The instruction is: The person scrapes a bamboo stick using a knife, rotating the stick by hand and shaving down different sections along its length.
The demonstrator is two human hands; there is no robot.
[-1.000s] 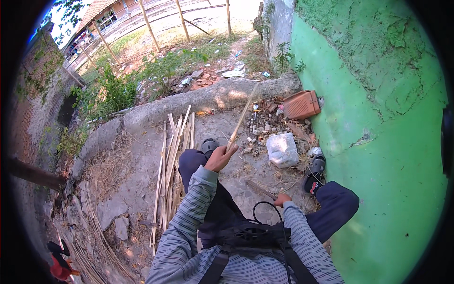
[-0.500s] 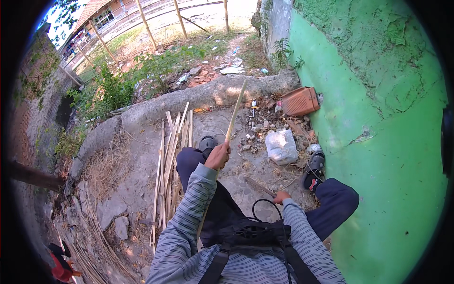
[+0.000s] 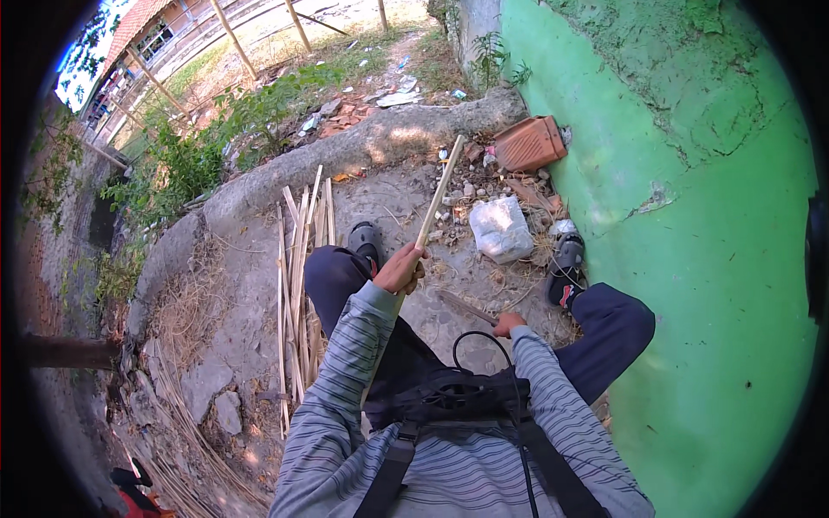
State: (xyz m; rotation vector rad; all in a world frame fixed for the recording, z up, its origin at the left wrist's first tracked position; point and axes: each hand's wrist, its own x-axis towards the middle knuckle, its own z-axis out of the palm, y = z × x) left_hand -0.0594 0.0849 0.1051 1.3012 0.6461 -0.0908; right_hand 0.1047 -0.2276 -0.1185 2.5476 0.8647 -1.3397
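My left hand (image 3: 401, 268) is wrapped round a long pale bamboo strip (image 3: 442, 190), which slants up and away to the right. The strip's lower part runs back under my left forearm, partly hidden. Lower and to the right, my right hand (image 3: 509, 325) grips a machete (image 3: 466, 306) whose dull brown blade points left over the ground. Its handle is mostly covered by my fingers. Blade and strip are apart. Beside my left knee lies a pile of long split bamboo strips (image 3: 302, 268).
A whitish block (image 3: 502, 230) sits between my feet, near small stones and an orange clay tile (image 3: 530, 144). A green wall (image 3: 682, 285) rises on the right. A low rough ledge (image 3: 345, 142) crosses the far side. A black cable (image 3: 484, 337) loops by my right wrist.
The view has tilted slightly, so the ground and ledge appear higher and further left. The strip in my left hand leans a bit more to the right. Both hands keep their grip.
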